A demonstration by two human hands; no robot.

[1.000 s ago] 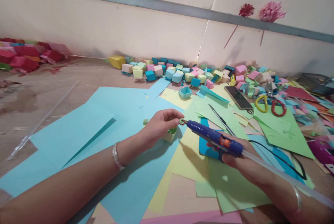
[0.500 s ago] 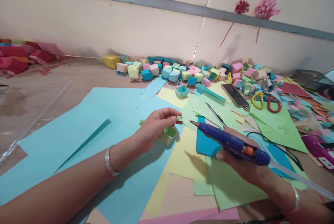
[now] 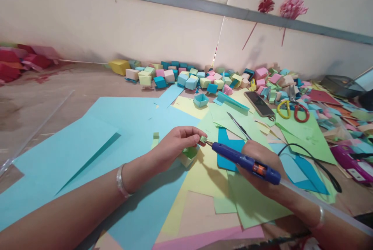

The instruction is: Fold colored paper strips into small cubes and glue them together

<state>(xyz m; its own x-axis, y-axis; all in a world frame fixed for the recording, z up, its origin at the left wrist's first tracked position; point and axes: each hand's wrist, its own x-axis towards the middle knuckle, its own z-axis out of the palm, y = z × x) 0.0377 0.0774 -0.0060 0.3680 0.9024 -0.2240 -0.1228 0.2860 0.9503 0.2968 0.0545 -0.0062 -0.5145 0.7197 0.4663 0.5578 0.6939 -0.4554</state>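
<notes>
Between its thumb and fingers my left hand (image 3: 180,141) pinches a small folded piece of light green paper (image 3: 203,139). My right hand (image 3: 262,164) grips a blue hot glue gun (image 3: 244,162), its metal nozzle at the green piece, seemingly touching it. A clear glue stick (image 3: 320,201) runs out of the gun's back end. Below my left fingers a small open pale green paper box (image 3: 188,157) sits on the sheets, partly hidden by the hand. Another small green folded strip (image 3: 155,139) stands on the light blue paper (image 3: 136,114) left of that hand.
Several small coloured paper boxes (image 3: 190,83) line the wall. An open blue paper box (image 3: 201,100), a pen (image 3: 239,125), a phone (image 3: 259,104) and scissors (image 3: 292,104) lie beyond my hands. Green sheets (image 3: 253,203) spread at the right, near a purple device (image 3: 351,163).
My right hand has brought the glue gun left, so its nozzle now meets the green paper piece. My left hand stays nearly in place, still pinching it. The view has shifted slightly.
</notes>
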